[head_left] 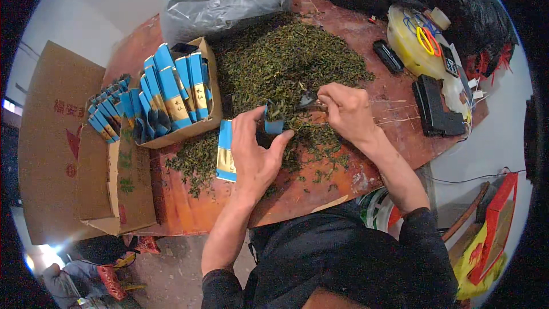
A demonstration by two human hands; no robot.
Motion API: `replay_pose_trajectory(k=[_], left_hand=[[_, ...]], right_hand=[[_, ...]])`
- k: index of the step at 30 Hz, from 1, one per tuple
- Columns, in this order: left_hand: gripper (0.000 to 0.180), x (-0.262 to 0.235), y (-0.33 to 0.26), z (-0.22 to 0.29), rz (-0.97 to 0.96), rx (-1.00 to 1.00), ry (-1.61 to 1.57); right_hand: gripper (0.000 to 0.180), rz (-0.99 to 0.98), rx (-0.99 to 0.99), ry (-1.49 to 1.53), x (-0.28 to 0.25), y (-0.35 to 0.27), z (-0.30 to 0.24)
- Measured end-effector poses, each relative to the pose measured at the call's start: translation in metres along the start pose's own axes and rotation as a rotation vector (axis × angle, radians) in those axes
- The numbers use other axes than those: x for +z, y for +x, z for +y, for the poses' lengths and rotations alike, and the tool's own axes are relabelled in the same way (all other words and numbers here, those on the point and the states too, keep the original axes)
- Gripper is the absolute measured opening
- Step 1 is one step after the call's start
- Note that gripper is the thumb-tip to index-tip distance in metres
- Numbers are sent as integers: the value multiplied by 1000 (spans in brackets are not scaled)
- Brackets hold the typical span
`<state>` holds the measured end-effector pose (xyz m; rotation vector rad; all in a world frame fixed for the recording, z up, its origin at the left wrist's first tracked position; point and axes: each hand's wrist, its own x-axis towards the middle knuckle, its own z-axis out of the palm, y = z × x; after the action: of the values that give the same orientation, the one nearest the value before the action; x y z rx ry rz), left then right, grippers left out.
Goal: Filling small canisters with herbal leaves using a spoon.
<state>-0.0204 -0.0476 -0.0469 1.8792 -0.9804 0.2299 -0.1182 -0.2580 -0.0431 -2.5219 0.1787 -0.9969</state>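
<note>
My left hand [251, 151] is closed around a small blue paper packet [274, 126], which stands upright with dry green leaves showing at its open mouth. Just right of it, my right hand [350, 109] pinches what looks like a small metal spoon [307, 99], its bowl low over the leaves. Behind both hands spreads a large heap of dried tea leaves [286, 57]. Beside my left wrist, a flat blue and gold packet [226, 151] lies on the table, partly covered by my hand.
A cardboard box [213, 80] of blue and gold packets stands at left, beside a larger open carton [97, 189] with more packets. A clear plastic bag [226, 6] sits behind. Right on the red table [309, 186] are a black device [434, 109], coloured rings [428, 41] and black bags [474, 20].
</note>
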Motion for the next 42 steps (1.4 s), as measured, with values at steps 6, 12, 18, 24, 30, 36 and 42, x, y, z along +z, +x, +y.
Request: replay_pose_trajectory(k=[6,12,18,24,30,36,42], left_hand=[[64,0,0,0,-32,-46,0],[66,1,0,0,-27,-28,24],[61,3,2,5,-5,-4,-8],[60,3,1,5,-13,-14,-18],[66,4,1,1,-17,17,18],[63,7,2,4,-10,18,-17],[63,8,2,4,1,34,9]], right_hand=[[6,32,39,51,-18,0,-6],[7,65,43,80,-34,4,-10],[7,89,26,51,-54,14,-18],[8,97,-22,47,-73,26,-32],[7,97,-105,40,-87,36,-50],[9,60,-149,40,-92,41,-61],[12,13,-210,-1,-91,46,-66]])
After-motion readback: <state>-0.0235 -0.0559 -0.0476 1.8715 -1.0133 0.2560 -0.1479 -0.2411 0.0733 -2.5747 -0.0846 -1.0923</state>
